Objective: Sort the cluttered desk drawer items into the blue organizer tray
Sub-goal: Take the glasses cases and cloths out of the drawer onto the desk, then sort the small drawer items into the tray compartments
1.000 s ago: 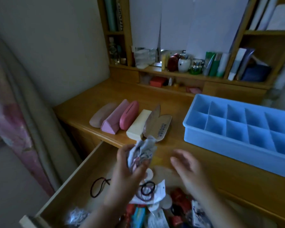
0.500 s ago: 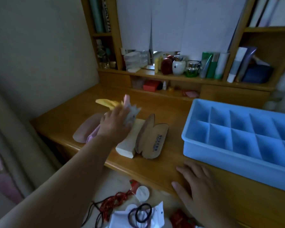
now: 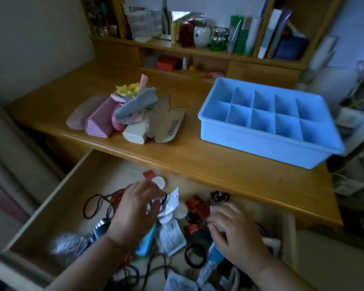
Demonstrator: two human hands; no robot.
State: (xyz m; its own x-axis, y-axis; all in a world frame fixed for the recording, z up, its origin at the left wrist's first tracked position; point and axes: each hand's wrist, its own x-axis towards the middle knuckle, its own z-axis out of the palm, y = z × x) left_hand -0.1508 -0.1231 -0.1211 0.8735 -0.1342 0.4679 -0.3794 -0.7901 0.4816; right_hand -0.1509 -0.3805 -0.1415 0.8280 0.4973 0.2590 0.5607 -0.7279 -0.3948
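Drawer clutter (image 3: 172,234) is reached into by both hands, the left hand (image 3: 135,208) curled among hair ties, its grip unclear, while the tray (image 3: 267,141) stands far right on the tabletop (image 3: 198,156), nearer the right hand (image 3: 237,232).

Two bare forearms are showing from the lower edge of the view, each ending in a bare hand: the left hand (image 3: 138,208) and the right hand (image 3: 235,232). No sleeve is reaching the wrists. The fingernails are showing short and plain where the blur lets them be seen.
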